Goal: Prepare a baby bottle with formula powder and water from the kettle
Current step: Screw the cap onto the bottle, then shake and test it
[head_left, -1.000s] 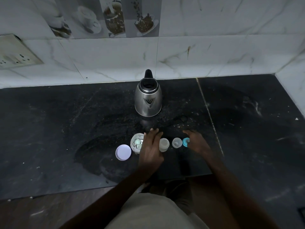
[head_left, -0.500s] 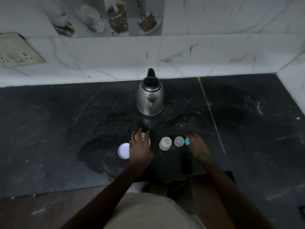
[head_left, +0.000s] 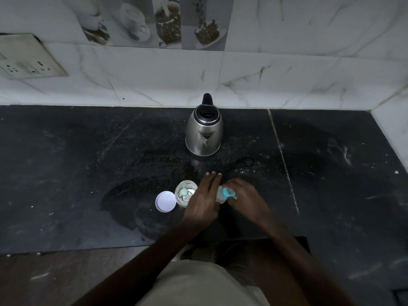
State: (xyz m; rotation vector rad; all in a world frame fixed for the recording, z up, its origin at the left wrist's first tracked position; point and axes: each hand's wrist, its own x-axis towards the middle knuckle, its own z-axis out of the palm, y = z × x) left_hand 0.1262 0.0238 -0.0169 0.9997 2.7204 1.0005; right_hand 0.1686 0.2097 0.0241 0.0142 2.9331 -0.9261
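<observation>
A steel kettle (head_left: 204, 133) with a black lid and handle stands at the back of the dark counter (head_left: 88, 162). In front of it is an open formula jar (head_left: 185, 192), its white lid (head_left: 165, 201) lying flat just to its left. My left hand (head_left: 202, 202) reaches past the jar and wraps the small baby bottle (head_left: 220, 198), which is mostly hidden. My right hand (head_left: 248, 198) holds the blue bottle ring (head_left: 227, 193) against the bottle's top. The hands hide the clear cap.
A white marble-tiled wall (head_left: 265, 74) runs behind the counter, with a socket plate (head_left: 26, 58) at the upper left. A side wall closes the right end. The counter's front edge lies just below my wrists. Spilled grains and wet patches mark the surface around the kettle.
My left hand has left the formula jar and moved right onto the baby bottle. My right hand has carried the blue ring left to the bottle, covering the clear cap.
</observation>
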